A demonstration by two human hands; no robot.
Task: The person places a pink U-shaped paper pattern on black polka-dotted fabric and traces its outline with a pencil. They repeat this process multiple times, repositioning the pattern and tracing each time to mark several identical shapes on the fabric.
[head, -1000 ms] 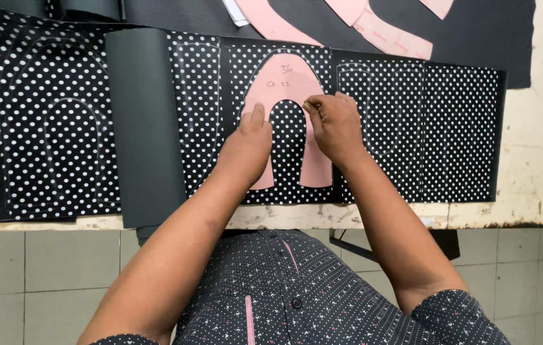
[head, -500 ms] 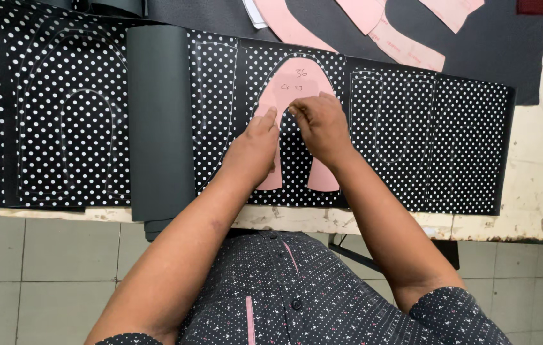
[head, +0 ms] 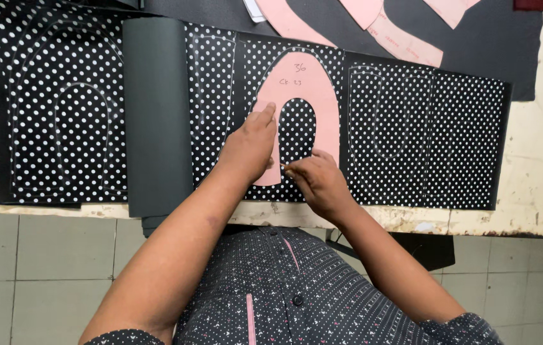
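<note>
A sheet of fabric point(head: 412, 128) lies along the table's point(head: 539, 179) front edge. A paper pattern point(head: 322, 108) lies on its middle, both hands resting on it. A fabric roll point(head: 156, 115) lies left of it; more pattern pieces point(head: 386, 32) lie toward the back edge.

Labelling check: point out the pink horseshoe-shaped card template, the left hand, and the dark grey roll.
pink horseshoe-shaped card template point(head: 297, 76), head view, top arch.
left hand point(head: 249, 144), head view, back of hand.
dark grey roll point(head: 156, 115), head view, mid-length.
</note>
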